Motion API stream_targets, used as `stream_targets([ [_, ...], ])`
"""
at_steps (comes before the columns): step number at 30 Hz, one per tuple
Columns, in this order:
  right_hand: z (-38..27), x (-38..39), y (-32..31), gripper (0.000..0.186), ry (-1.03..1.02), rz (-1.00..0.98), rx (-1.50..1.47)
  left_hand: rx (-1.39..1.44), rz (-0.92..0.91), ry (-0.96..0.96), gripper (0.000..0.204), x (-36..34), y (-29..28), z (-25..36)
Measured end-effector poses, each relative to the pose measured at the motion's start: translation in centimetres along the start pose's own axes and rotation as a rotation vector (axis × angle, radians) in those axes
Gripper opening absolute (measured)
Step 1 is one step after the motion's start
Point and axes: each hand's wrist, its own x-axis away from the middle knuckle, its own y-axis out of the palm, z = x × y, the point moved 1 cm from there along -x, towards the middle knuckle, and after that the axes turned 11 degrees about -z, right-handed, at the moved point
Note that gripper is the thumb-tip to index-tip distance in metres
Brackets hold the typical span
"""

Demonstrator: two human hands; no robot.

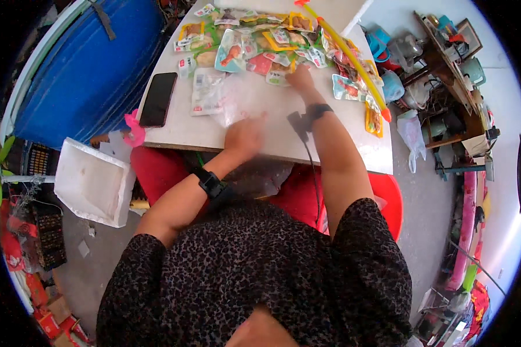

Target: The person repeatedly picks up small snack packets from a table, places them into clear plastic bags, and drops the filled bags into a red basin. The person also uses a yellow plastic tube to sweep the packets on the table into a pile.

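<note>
Far left: large blue plastic sheet or cover (92,63), smooth, curved edge, beside the surface.
Below it: one white foam box lid (92,182), square, matte, lying on the floor.
Pink item: one small pink plastic clip-like object (134,132) at the surface's left corner; exact kind cannot be told.
Surface: white rectangular table top (341,147), smooth, bare along its near edge.
Phone: one black flat rectangular smartphone (158,99), glossy screen up, on the surface's left part.
Clear bags: crinkled transparent plastic bags (214,92), flat, just right of the phone; count unclear, at least two.
Left hand: left hand (244,137), blurred, palm down with fingers loosely spread, resting on a thin clear plastic film near the near edge; black wristband on the wrist.
Lap: more clear crumpled plastic (260,176) below the surface edge, over red cloth.
Snack packets: heap of small glossy foil snack packets (255,43), green, yellow, red and white, spread along the far side; too many and too overlapped to count.
Right hand: right hand (300,77), reaching forward, fingers curled down onto the packets at the heap's near edge; whether it pinches one cannot be told. Black band and cable at the wrist.
Stick: one long yellow rod with red ends (347,55), lying diagonally across the packets at right.
</note>
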Motion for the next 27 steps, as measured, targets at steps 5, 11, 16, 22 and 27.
stream_targets([
  [5, 3.5, -1.3, -0.1, 0.027, -0.195, -0.153, 0.500, -0.099, -0.051, -0.053, 0.040, 0.1, 1.2, -1.1],
  [11, 6.9, 8.4, -2.2, 0.014, -0.269, 0.008, -0.611, -0.047, -0.003, -0.046, 0.036, 0.2, 1.3, -1.3],
  [16, 8.7, 14.3, -3.6, 0.013, -0.318, -0.074, -0.990, -0.031, -0.283, -0.268, 0.032, -1.3, 0.9, 0.0],
  [22, 5.8, 20.0, -5.3, 0.009, 0.027, -0.073, -1.300, 0.005, -0.285, -0.263, 0.031, -2.3, 2.6, 0.4],
  [27, 5.8, 22.1, -4.3, 0.010, 0.048, -0.160, -1.335, 0.110, -0.245, -0.293, 0.029, -2.9, 3.4, 1.0],
])
